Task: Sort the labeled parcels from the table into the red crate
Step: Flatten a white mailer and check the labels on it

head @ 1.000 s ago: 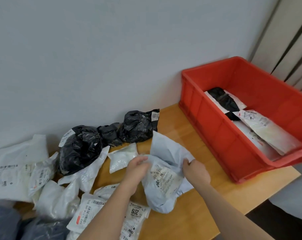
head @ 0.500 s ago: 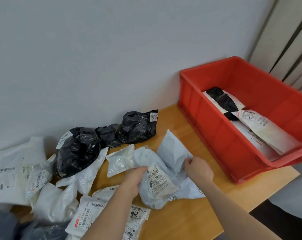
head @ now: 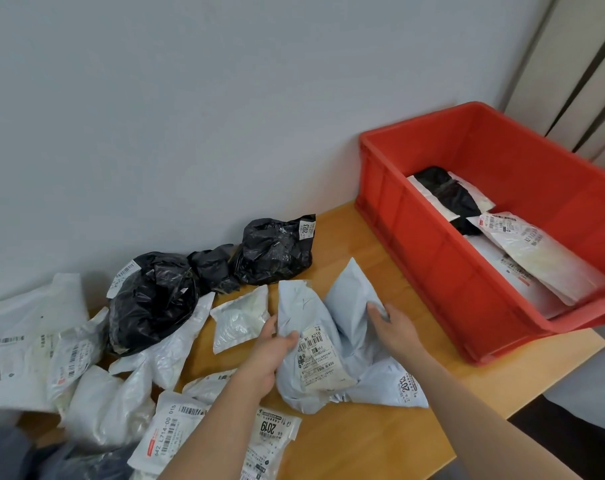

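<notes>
Both hands grip the pale blue parcel on the table. The left hand pinches its left edge. The right hand clutches its upper flap.

Two bare, sleeveless forearms

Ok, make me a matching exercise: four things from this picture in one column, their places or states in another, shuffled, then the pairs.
Things:
1. pale blue parcel
2. black parcel marked 2023
3. white parcel marked 2019
4. red crate

Places or states:
A. by the wall, untouched
B. at the table's right end, parcels inside
C. gripped by the left hand and right hand
D. at the table's near edge, under the left forearm

Pairs: 1-C, 2-A, 3-D, 4-B
</notes>
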Tool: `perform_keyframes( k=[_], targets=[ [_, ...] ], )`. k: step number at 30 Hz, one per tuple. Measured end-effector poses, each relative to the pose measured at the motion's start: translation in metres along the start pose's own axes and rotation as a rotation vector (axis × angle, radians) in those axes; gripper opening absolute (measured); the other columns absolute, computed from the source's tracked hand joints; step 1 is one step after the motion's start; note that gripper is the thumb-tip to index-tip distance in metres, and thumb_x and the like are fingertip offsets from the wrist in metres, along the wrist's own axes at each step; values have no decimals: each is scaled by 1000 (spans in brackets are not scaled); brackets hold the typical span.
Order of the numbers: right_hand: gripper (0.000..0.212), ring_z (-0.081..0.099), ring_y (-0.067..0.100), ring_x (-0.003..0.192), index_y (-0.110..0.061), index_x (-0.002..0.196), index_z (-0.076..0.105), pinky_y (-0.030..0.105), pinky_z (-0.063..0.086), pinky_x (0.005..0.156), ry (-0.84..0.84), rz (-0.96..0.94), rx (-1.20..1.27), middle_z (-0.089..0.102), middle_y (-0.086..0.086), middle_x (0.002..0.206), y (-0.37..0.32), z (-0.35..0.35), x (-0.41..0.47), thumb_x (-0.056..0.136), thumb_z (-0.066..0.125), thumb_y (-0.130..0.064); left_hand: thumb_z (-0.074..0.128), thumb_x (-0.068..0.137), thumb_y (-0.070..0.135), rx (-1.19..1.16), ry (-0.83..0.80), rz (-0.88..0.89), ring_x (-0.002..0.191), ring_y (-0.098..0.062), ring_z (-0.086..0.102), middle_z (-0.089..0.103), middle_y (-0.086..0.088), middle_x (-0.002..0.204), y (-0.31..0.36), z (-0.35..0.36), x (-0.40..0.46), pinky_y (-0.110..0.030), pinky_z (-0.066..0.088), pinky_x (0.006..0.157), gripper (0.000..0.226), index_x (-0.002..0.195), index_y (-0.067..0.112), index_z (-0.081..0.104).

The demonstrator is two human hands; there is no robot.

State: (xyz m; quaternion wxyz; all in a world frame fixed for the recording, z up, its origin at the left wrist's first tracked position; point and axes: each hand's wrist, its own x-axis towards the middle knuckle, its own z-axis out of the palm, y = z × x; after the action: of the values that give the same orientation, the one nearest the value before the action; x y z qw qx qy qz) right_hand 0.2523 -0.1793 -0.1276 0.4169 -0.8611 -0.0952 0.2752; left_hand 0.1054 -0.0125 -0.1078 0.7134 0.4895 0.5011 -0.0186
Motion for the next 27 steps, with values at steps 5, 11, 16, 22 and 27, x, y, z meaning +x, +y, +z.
perform_keyframes(
  k=[5, 11, 16, 22, 27],
  targets=[
    [40, 38, 14, 58, -10, 68, 44, 29, 28, 53, 112, -30, 25, 42, 1, 61, 9, -5, 4, 100, 47, -33, 60, 95, 8, -26, 114, 6, 92, -29, 69, 73, -11, 101, 4, -6, 3, -37, 56, 70, 22, 116, 10, 63],
    [42, 32, 16, 54, -12, 60, 35, 32, 21, 50, 297, 45, 84, 35, 0, 56, 13, -13, 5, 101, 44, -19, 46, 96, -5, -16, 243, 51, 82, -25, 65, 70, -13, 94, 4, -10, 6, -35, 53, 69, 25, 96, 12, 65],
    [21, 36, 16, 58, -10, 72, 44, 31, 27, 54, 273, 132, 227, 42, 1, 65, 10, -11, 4, 93, 44, -11, 42, 92, -8, 31, 247, 44, 84, -26, 65, 69, -12, 97, 2, -9, 4, -36, 55, 69, 31, 99, 14, 63],
    [32, 58, 14, 95, -29, 119, 53, 33, 44, 77, 139, 11, 251, 62, -8, 104, 0, -22, 6, 92, 55, -47, 56, 88, 6, 40, 141, 16, 96, -32, 65, 66, -13, 109, 21, -13, -2, -42, 55, 77, 35, 121, 18, 51],
    [42, 48, 8, 58, -17, 69, 50, 28, 38, 57, 124, -110, 177, 52, -11, 64, -15, -25, 6, 93, 56, -51, 57, 89, 52, 56, 94, 108, 102, -22, 68, 72, 2, 111, 29, -9, -1, -47, 52, 94, 39, 119, 27, 62]
  ],
)
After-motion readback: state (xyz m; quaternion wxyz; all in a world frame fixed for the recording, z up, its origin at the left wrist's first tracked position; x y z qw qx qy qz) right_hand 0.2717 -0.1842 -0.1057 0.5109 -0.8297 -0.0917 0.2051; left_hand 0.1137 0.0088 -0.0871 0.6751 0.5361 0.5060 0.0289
